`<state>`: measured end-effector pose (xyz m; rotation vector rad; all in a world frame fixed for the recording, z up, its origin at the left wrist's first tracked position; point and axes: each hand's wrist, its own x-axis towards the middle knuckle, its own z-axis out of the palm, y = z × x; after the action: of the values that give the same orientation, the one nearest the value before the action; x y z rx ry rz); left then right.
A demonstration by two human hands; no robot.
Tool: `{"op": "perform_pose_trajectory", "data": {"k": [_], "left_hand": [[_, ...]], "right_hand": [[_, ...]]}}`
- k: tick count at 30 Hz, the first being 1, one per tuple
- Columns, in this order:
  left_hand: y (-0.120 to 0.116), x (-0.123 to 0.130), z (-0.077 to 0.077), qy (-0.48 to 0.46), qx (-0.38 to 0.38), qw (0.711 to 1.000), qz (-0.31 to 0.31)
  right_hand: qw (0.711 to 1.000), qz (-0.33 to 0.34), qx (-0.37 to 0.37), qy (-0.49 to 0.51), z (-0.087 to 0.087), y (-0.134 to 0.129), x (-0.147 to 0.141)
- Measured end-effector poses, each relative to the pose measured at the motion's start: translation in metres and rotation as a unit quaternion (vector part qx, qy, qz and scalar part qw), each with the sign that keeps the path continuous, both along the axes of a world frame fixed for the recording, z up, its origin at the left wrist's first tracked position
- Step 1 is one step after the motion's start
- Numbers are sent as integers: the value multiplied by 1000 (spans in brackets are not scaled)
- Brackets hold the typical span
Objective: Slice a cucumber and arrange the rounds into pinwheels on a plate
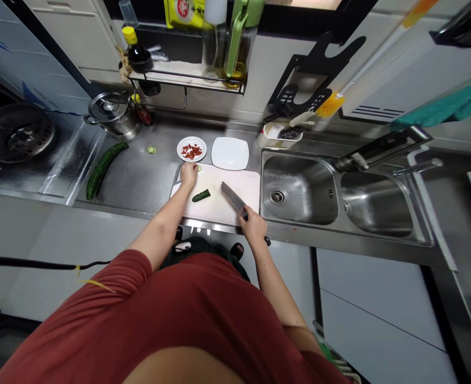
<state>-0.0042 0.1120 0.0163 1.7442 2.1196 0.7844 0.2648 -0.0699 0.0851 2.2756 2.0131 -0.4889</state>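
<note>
My right hand [254, 226] is closed around the handle of a kitchen knife [232, 197], whose blade lies low over the right half of the white cutting board [243, 181]. At the board's upper left edge, my left hand [189, 175] has its fingers drawn together on a pale green cucumber slice [199, 168], partly hidden by the fingers. A short piece of cucumber [201, 196] rests on the board between the two hands. Just beyond the board are a white plate of chopped red bits [191, 149] and a bare white square plate [230, 153].
A whole cucumber [105, 169] and a few cucumber slices [151, 150] lie on the steel counter to the left. A lidded pot [113, 114] stands behind them, near the stove [13, 133]. To the right is a double sink [299, 189]. Bottles fill a wall rack [191, 77].
</note>
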Motion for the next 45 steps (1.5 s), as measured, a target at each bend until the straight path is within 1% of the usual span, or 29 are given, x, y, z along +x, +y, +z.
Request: {"op": "perform_pose_trajectory", "data": {"k": [4, 7, 8, 10, 12, 14, 17, 19, 21, 24, 27, 31, 35, 39, 45], "left_hand": [[1, -1, -2, 0, 5, 1000, -10], [0, -3, -5, -42, 26, 999, -7], [0, -4, -7, -68, 38, 997, 6], [-3, -7, -11, -132, 66, 988, 54], [-9, -10, -15, -197, 93, 969, 116], [-19, -13, -17, -241, 118, 950, 158], [-42, -12, -16, -262, 147, 938, 171], [-60, -9, -13, -254, 151, 943, 156], [-78, -4, -9, -238, 152, 952, 120], [-100, 3, -4, -196, 150, 969, 29], [-111, 9, -4, -154, 148, 976, -43], [-116, 14, -8, -104, 148, 978, -106], [-119, 18, -11, -86, 144, 975, -148], [-120, 20, -12, -83, 126, 975, -163], [-119, 20, -14, -74, 116, 976, -167]], "right_hand": [[1000, 0, 8, 6, -2, 1, -1], [1000, 0, 8, 10, -2, 1, -3], [1000, -1, 7, 12, -2, 1, -3], [1000, -4, 6, 20, -1, 1, -3], [999, -8, 7, 31, -2, 3, -3], [999, -16, 11, 43, -2, 5, -4], [998, -26, 17, 56, -3, 8, -8], [998, -26, 15, 59, -2, 12, -13], [998, -21, 11, 61, 0, 15, -19], [998, -2, -1, 66, 4, 20, -28], [997, 27, -12, 67, 9, 24, -38], [995, 72, -30, 63, 13, 28, -49], [993, 93, -52, 46, 15, 29, -60], [992, 103, -67, 37, 16, 27, -69], [989, 111, -92, 34, 18, 25, -76]]}}
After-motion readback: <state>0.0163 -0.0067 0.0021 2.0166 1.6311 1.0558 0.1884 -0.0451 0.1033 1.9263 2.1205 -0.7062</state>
